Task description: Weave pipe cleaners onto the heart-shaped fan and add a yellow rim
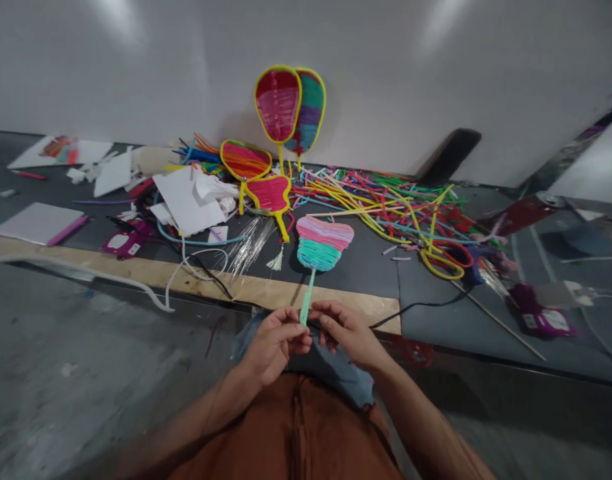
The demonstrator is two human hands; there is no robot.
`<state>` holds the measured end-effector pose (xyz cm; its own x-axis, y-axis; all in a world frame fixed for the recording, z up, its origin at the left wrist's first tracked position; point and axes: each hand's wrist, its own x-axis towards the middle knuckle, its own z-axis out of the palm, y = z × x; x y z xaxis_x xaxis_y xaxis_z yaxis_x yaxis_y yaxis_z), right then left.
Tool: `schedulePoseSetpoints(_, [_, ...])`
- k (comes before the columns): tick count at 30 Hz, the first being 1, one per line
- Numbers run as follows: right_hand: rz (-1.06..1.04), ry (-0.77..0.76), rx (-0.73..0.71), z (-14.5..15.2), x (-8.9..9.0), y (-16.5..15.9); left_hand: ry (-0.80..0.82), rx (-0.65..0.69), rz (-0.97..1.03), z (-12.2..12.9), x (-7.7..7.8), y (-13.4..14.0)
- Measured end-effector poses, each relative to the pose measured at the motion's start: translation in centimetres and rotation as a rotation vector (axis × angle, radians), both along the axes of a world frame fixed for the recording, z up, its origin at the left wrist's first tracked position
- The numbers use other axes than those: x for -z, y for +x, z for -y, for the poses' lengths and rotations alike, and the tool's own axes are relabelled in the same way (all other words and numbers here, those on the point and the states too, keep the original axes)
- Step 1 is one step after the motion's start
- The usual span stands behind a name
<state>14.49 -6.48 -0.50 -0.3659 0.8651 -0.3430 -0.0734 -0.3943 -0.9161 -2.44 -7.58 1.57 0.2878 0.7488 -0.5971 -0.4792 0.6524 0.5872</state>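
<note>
Your left hand (276, 340) pinches the fan (325, 245) by its green handle (306, 303) at the table's (451, 327) near edge; your right hand (347, 330) curls just beside, contact unclear. Face looks filled, handle perhaps part wrapped, no yellow rim yet.

Legible text, brands or numbers: none.

Item 1. White oval label (119, 241) on a purple device (142, 233), counter (421, 303), 9 o'clock; small white square mark (133, 249) beside it; both unreadable.
Item 2. Second white oval label (557, 319) on a second purple device (526, 298), between 3 and 4 o'clock; second small white square mark (530, 322) beside it; lettering too blurred to make out.
</note>
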Motion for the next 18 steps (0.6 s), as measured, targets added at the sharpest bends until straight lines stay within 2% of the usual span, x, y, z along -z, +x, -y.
schedulePoseSetpoints(3, [-0.336, -0.227, 0.083, 1.1, 0.7, -1.3, -0.072, -0.031, 0.064, 0.7, -0.8, 0.1])
schedulePoseSetpoints(6, [-0.589, -0.335, 0.156, 1.2, 1.1, -2.7, -0.190, -0.090, 0.115, 1.2, -1.6, 0.2])
schedulePoseSetpoints(11, [-0.780, -0.338, 0.122, 0.6, 1.6, -4.6, -0.349, -0.142, 0.143, 1.7, -2.8, 0.1])
schedulePoseSetpoints(18, [-0.900, -0.297, 0.012, 0.4, 2.5, -5.4, -0.350, -0.118, 0.207, 2.2, -3.2, -0.4])
